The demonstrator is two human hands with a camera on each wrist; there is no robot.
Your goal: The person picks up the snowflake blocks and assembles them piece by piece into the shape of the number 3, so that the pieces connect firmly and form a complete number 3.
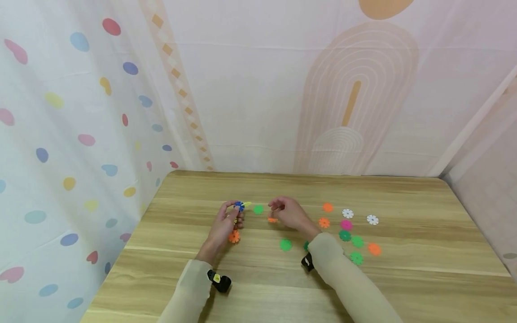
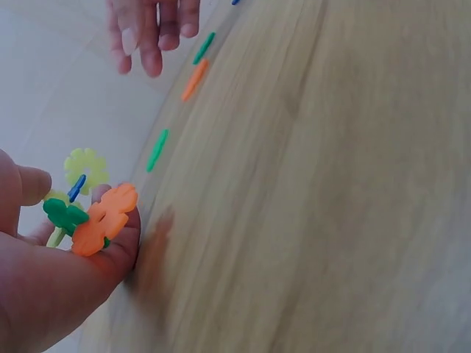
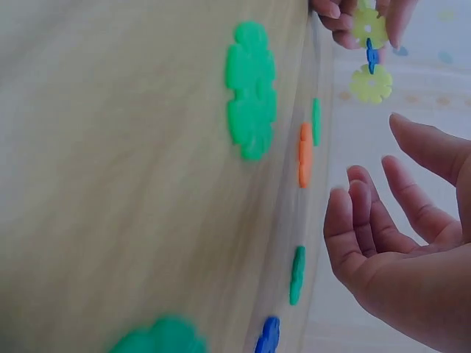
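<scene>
Between the left grip (image 1: 226,222), which pinches a small cluster of joined discs (image 1: 239,207), and the right grip (image 1: 291,214), fingers loosely curled and holding nothing, lies a narrow gap on the surface (image 1: 404,287). In it sit a green disc (image 1: 258,209) and an orange disc (image 1: 272,220) just beside the right fingers. At five o'clock from that gap lies another green disc (image 1: 285,244). From the right grip toward three and four o'clock the way is strewn with scattered discs (image 1: 348,233), close together. Toward twelve o'clock the wood runs bare to the curtain wall (image 1: 258,89). At nine o'clock a dotted curtain (image 1: 60,157) hangs beside the surface edge.
</scene>
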